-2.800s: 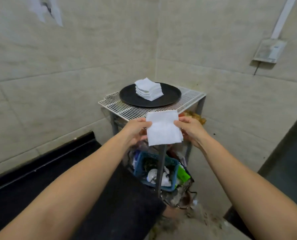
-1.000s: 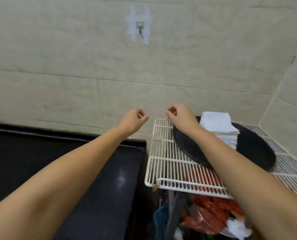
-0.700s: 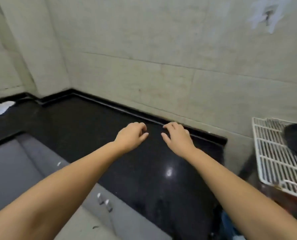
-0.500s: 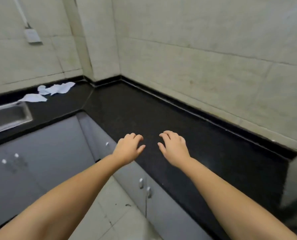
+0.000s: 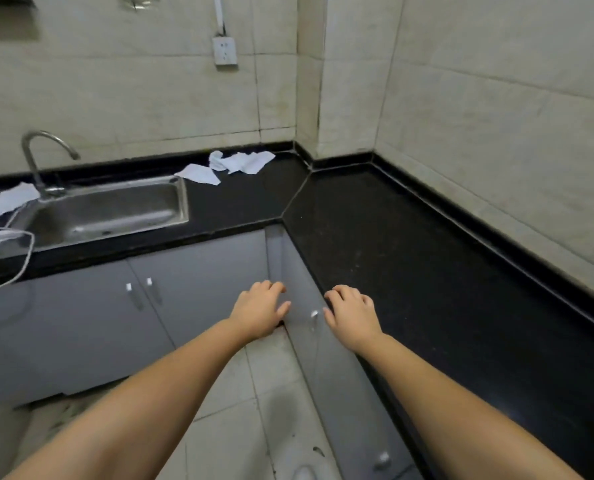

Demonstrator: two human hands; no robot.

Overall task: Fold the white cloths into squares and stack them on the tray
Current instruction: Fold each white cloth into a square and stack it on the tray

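Over the cabinet corner, hands: both are hanging in the air, palms down, side by side and apart, above the grey cabinet doors (image 5: 198,292) and the floor tiles (image 5: 240,427).
Left hand (image 5: 258,314): its fingers (image 5: 275,287) are lying loosely curled and slightly spread, gripping nothing and touching nothing.
Right hand (image 5: 352,315): its fingers (image 5: 340,293) are loosely bent, thumb out to the side, holding nothing; it is hovering just beside the edge of the black surface (image 5: 409,258).
White cloths (image 5: 241,162): unfolded and crumpled, they are lying on the far stretch of the surface against the back wall, well apart from both hands; one flatter cloth (image 5: 198,174) is lying just beside the sink's right corner.
More cloth (image 5: 6,200): another white piece is lying at the left of the sink, by the faucet (image 5: 36,157).
Sink (image 5: 101,211): a steel basin is sitting set into the surface, between the cloths.
Between hands and cloths: the cabinet corner and a bare run of the surface are lying between them.
Wall: a socket (image 5: 225,51) is sitting above the cloths.
White cord (image 5: 25,254): it is drooping over the surface edge at far left.
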